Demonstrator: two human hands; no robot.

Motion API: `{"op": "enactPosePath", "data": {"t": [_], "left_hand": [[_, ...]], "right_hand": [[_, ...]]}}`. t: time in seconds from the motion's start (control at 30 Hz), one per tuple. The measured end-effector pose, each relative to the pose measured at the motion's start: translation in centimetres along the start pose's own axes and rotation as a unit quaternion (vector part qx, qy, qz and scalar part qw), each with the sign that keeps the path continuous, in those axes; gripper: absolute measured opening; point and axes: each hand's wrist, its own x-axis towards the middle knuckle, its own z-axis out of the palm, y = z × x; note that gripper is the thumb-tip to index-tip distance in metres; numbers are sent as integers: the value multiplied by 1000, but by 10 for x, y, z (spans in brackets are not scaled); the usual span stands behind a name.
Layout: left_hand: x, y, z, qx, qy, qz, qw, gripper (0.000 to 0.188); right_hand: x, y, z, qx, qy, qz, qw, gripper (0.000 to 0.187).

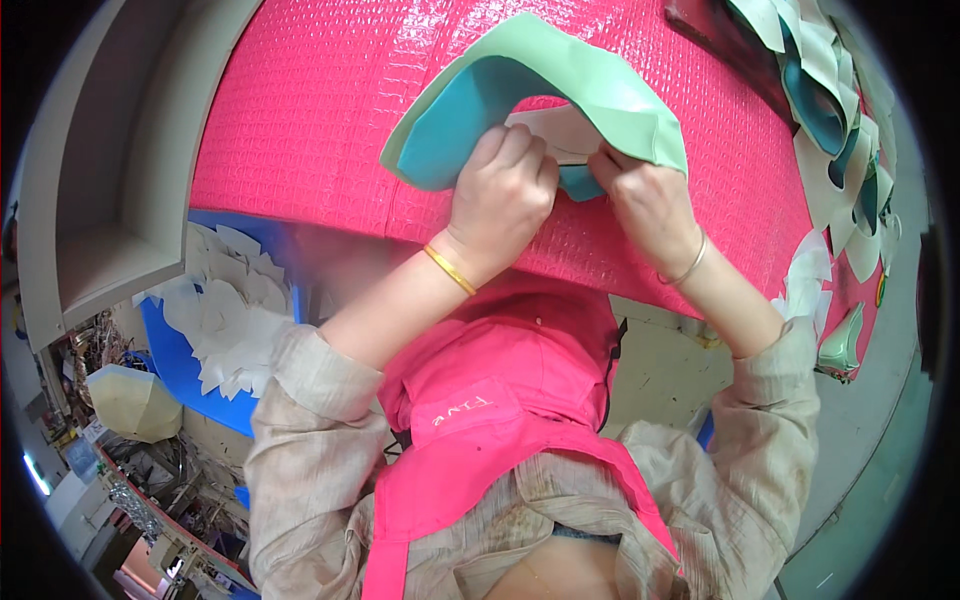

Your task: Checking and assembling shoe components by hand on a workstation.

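A curved shoe upper (625,105), mint green outside with a teal lining, arches above the pink table cover (300,130). My left hand (503,195) is closed on its inner edge, fingers curled at the opening. At the other side of the opening, my right hand (645,195) grips the piece near its right end, thumb and fingers pinched together. A pale strip (555,135) shows inside the opening between my hands. My fingertips are mostly hidden by my knuckles and the material.
Several similar pale and teal pieces (825,110) lie heaped along the right side. A blue bin (185,360) with white scraps (230,310) sits below left. A grey tray-like frame (120,260) borders the table's left, and a folded green piece (843,338) lies at right.
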Motion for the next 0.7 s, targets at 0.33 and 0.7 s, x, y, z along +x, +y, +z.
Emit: {"op": "enactPosePath", "data": {"t": [0.33, 0.7], "left_hand": [[14, -18, 0, -194, -119, -254, 940, 22], [38, -21, -3, -124, -248, -286, 918, 28]], "right_hand": [[79, 41, -26, 188, -306, 19, 933, 16], [89, 44, -11, 171, -303, 32, 937, 29]]}}
